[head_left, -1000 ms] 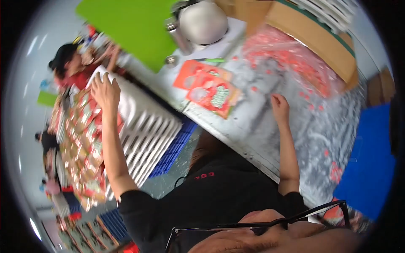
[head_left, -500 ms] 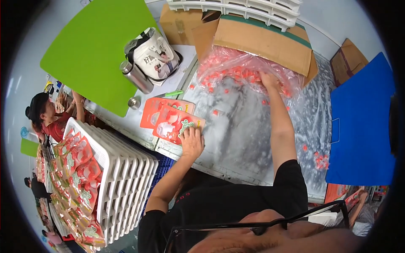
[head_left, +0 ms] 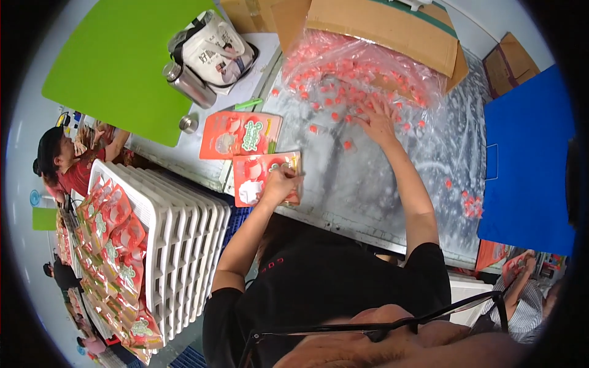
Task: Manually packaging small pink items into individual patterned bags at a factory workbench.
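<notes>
My left hand (head_left: pixel 281 184) pinches the right-hand edge of a red printed pouch (head_left: pixel 251 187), which lies at the front edge of the metal table. Its fingers cover part of the pouch's print. Behind it another red pouch (head_left: pixel 227 136) lies flat. My right hand (head_left: pixel 378 124) is open, fingers spread over small red pieces (head_left: pixel 347 145) scattered on the tabletop (head_left: pixel 343 190). Beyond that hand, more red pieces spill from a clear plastic liner (head_left: pixel 392 61) in a tipped cardboard box (head_left: pixel 392 27). What the pieces are exactly is too small to tell.
A green knife (head_left: pixel 249 103), a steel bottle (head_left: pixel 189 86), its cup-like lid (head_left: pixel 188 124) and a white bag (head_left: pixel 218 55) stand at left. Stacked white crates (head_left: pixel 184 245) hold filled pouches. A blue board (head_left: pixel 527 159) bounds the right side. Other people work at both sides.
My right hand has drawn back from the box toward me, and more red pieces lie on the table. My left hand has pulled the front pouch nearer and now grips its edge.
</notes>
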Tool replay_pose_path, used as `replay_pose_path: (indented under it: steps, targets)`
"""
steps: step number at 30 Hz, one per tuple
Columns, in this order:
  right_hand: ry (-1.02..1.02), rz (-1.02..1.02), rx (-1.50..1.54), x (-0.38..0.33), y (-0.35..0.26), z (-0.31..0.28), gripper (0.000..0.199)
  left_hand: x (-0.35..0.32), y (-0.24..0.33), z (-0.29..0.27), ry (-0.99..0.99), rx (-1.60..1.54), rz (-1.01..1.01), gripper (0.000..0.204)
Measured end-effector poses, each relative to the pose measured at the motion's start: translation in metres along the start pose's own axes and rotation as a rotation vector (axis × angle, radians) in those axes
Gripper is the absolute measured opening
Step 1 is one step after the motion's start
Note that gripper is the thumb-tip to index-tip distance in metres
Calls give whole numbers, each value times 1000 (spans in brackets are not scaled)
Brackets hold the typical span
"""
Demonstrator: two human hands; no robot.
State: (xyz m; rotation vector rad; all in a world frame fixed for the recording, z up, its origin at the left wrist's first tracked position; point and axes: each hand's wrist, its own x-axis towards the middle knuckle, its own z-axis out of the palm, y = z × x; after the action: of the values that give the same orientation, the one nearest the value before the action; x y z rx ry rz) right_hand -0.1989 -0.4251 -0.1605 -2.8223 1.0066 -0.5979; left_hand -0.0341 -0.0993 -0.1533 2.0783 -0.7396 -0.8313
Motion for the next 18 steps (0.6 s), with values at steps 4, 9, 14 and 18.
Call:
replay_pose_path:
  steps: [4, 9, 14, 18]
  targets:
    - [181, -41, -118, -37, -50, -33, 53, -1, 5, 5, -205, -326, -223, 27]
    - [19, -620, 562, -120, -139, -25, 49, -9, -8, 11, -359, -491, -208, 24]
    - [86, -599, 545, -145, -149, -17, 36, -12, -22, 2, -549, -788, -179, 21]
    - [81, -613, 448, -144, -154, -36, 28, -22, -4, -2, -481, -960, -344, 19]
